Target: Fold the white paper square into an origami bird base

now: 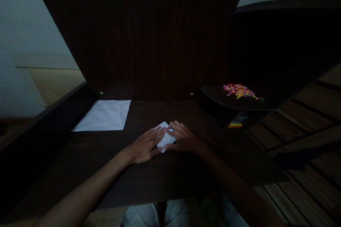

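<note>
A small folded piece of white paper [167, 139] lies on the dark wooden desk, turned with one corner toward me. My left hand [146, 145] rests flat over its left side, fingers stretched out and spread. From the right, my right hand [182, 136] touches the paper with fingers apart, its thumb near the lower edge and fingertips at the upper edge. Parts of the paper's left and right sides are hidden beneath the hands.
A larger creased white paper sheet [105, 115] lies at the desk's back left. Several small bright pink and yellow pieces [239, 91] are heaped on a curved shelf [218, 95] at the right. Dark panels [149, 35] rise behind and at the left.
</note>
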Motion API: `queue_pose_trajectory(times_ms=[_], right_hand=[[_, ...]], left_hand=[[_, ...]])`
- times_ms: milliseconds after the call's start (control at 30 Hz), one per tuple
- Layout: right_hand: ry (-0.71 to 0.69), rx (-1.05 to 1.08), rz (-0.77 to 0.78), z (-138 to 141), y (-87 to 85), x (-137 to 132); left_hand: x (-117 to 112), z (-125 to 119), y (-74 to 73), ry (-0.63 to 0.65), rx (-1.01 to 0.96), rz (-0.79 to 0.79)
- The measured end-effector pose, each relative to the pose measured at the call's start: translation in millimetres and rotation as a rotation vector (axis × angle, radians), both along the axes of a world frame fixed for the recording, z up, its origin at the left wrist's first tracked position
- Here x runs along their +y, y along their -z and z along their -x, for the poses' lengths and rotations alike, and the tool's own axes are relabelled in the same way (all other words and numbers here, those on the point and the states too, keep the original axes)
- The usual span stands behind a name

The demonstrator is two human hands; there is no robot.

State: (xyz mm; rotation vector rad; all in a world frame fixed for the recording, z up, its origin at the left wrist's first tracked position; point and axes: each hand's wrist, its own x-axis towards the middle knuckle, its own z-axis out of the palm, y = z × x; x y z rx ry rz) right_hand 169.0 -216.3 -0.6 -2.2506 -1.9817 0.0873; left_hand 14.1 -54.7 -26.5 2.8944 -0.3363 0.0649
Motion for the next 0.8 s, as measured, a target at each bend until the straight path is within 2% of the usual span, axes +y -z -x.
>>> queue_pose_trajectory(times_ms=[267,467,800], right_hand=[[0.027,0.013,0.01,1.1,-0.8,0.3],[0.025,0.029,0.023,0.3,-3.9,1.1],[0.058,0.049,0.045,2.1,-5.0,0.9]], left_hand=[[-5.0,-0.3,0.9,-0.034,0.015,-0.017],[-2.7,-0.8,2.5,-0.006,0.05,-0.015],[-7.4,0.3,-2.6,-0.006,0.037,-0.014]])
